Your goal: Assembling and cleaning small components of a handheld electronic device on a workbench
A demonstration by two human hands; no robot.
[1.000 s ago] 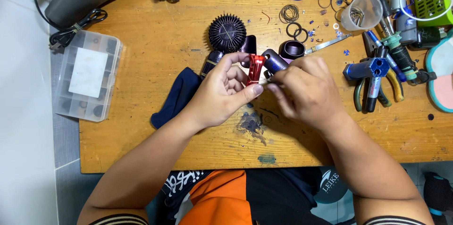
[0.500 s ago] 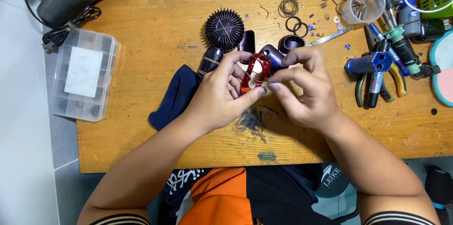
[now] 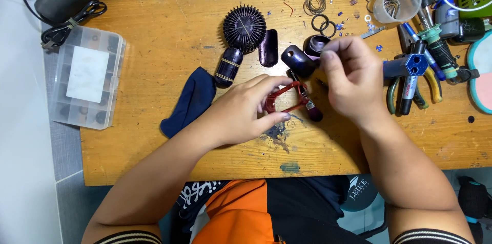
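At the middle of the wooden bench (image 3: 154,44) we are pinching the small red frame (image 3: 287,98) in our left hand (image 3: 246,113); our right hand (image 3: 353,77) is closing on something too small to identify, so we are working slowly, close to the dark purple shells (image 3: 297,59).

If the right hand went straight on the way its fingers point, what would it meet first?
Most likely the dark purple rounded shell piece just beyond the right hand; its fingertips point up-left toward it, though height above the wooden table is unclear.
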